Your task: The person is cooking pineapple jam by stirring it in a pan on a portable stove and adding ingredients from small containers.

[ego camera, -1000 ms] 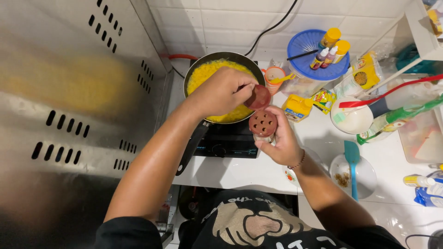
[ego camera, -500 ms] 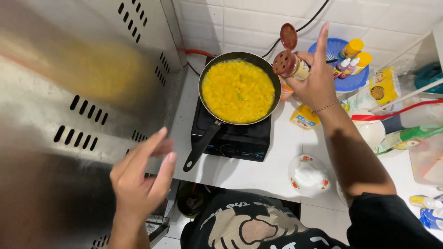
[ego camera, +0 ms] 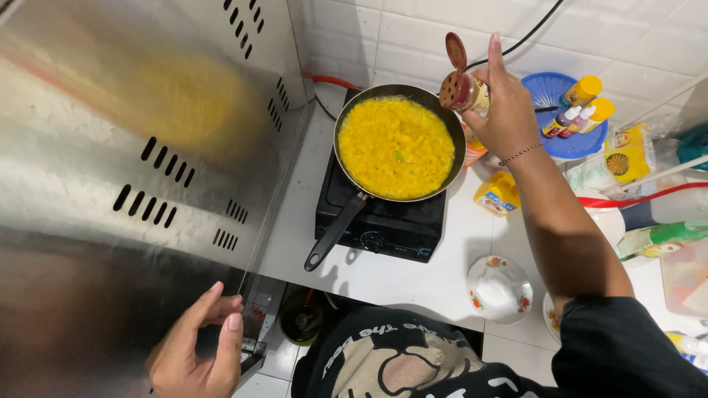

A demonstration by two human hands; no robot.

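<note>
Yellow food fills the pan (ego camera: 398,144), just left of the shaker (ego camera: 463,90) gripped tilted in the right hand (ego camera: 505,110). Left hand (ego camera: 199,350) hangs open and empty, well apart.

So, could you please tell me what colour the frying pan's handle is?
Black; the frying pan's handle shows best in the head view.

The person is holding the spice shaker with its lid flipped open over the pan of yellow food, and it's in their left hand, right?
Not quite. The head view shows the spice shaker, lid flipped open, held at the far rim of the pan of yellow food by the right hand, not the left. The left hand is empty, down by the steel panel.
</note>
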